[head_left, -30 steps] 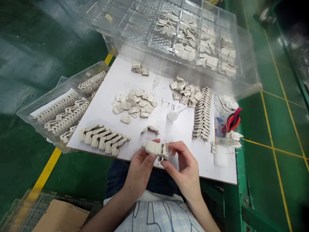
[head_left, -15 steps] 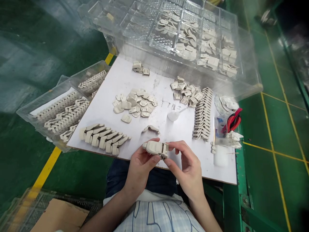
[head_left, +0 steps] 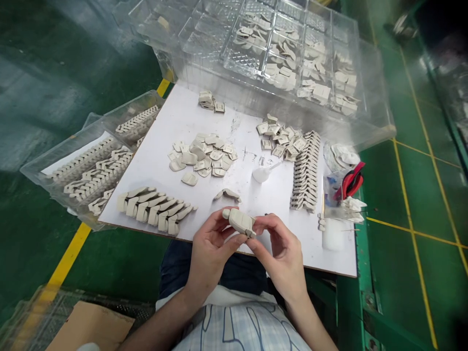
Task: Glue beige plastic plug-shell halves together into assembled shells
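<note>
Between my hands, over the front edge of the white board, is a small beige plastic model seat (head_left: 240,221) with a rounded headrest at its left end. My left hand (head_left: 215,242) pinches its left side between thumb and fingers. At its right end, the thumb and fingers of my right hand (head_left: 280,243) are closed on it too. One curved beige piece (head_left: 227,195) lies just beyond my hands. A row of beige seats (head_left: 155,210) leans on the left, and a pile of rounded beige pieces (head_left: 204,155) lies farther back.
A clear compartment tray (head_left: 256,58) of beige pieces spans the back. Another tray (head_left: 80,165) holds rows at left. On the board (head_left: 226,229) are a white spoon (head_left: 261,174), a stacked column (head_left: 306,173), loose parts (head_left: 280,139), and red-handled pliers (head_left: 349,183) at right.
The seat has tilted, its headrest end now higher and its right end lower. My hands have shifted only slightly and still hold it.
</note>
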Demonstrator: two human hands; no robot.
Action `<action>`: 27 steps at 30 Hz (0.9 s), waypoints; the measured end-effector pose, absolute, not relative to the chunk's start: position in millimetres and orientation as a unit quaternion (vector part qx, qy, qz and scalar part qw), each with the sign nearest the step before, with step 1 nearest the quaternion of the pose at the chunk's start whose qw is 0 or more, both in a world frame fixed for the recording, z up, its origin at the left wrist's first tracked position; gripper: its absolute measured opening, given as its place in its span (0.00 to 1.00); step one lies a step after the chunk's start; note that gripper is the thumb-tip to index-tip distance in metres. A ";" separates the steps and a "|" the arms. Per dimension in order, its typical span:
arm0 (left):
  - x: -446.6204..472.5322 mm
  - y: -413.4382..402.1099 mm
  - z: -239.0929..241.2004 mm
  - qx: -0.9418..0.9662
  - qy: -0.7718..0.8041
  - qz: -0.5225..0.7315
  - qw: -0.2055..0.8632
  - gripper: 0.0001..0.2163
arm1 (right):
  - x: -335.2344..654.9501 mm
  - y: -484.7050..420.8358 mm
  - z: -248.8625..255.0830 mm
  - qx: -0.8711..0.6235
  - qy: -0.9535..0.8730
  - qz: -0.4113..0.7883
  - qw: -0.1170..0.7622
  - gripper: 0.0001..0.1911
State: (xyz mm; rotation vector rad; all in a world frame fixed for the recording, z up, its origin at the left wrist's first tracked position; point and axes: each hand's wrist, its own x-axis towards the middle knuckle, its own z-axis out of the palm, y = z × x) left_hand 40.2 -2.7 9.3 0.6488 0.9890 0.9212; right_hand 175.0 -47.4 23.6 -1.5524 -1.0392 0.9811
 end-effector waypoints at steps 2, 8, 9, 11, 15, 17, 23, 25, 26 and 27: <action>35.4 -2.0 10.9 0.345 0.448 0.425 0.707 0.14 | 171.3 -47.7 21.5 -0.635 -0.383 0.432 0.514 0.13; 23.8 -1.0 1.9 0.676 0.369 0.462 0.440 0.15 | 160.7 -49.5 15.1 -0.576 -0.221 0.554 0.559 0.19; 24.2 -0.2 0.0 0.701 0.370 0.484 0.371 0.15 | 158.9 -49.7 14.6 -0.562 -0.203 0.573 0.560 0.20; 25.7 1.6 -2.8 0.723 0.370 0.517 0.270 0.15 | 155.5 -49.8 14.4 -0.538 -0.172 0.596 0.570 0.21; 27.1 5.4 -3.2 0.731 0.346 0.534 0.248 0.14 | 152.6 -49.5 16.4 -0.525 -0.157 0.606 0.576 0.18; 26.6 7.6 -1.7 0.729 0.337 0.535 0.262 0.13 | 153.2 -49.8 16.9 -0.527 -0.166 0.608 0.570 0.17; 23.7 12.7 2.1 0.748 0.317 0.508 0.285 0.14 | 155.5 -53.0 13.3 -0.554 -0.173 0.566 0.586 0.16; 20.4 12.2 2.4 0.760 0.308 0.492 0.291 0.17 | 157.1 -53.8 12.8 -0.567 -0.181 0.549 0.586 0.16; 18.4 11.8 2.8 0.766 0.303 0.484 0.295 0.18 | 158.4 -54.2 12.8 -0.571 -0.187 0.545 0.585 0.16; 16.1 11.6 3.4 0.771 0.298 0.477 0.300 0.19 | 160.1 -54.6 13.0 -0.573 -0.195 0.545 0.580 0.16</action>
